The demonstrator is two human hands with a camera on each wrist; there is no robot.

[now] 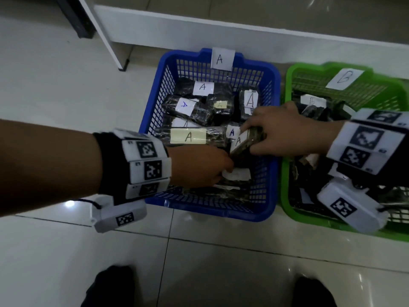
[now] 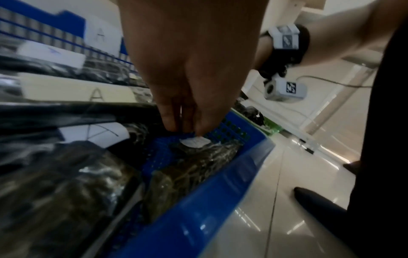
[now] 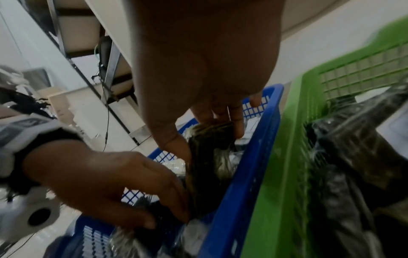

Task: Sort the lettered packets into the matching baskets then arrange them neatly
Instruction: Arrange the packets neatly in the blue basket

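Right hand (image 1: 285, 131) pinching an A-labelled packet (image 1: 244, 142) on edge, thumb one side and fingers the other, over the blue basket (image 1: 212, 212), likely to slot it upright. Left hand (image 1: 199, 166) just beside, fingertips (image 2: 176, 122) extended down against packets beneath, seemingly clearing a gap. Green basket (image 1: 292, 89) behind the right wrist, holding B packets.

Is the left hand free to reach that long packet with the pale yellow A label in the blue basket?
Probably yes: the long packet with the pale yellow A label lies uncovered atop the pile, just beyond the left hand inside the blue plastic basket.
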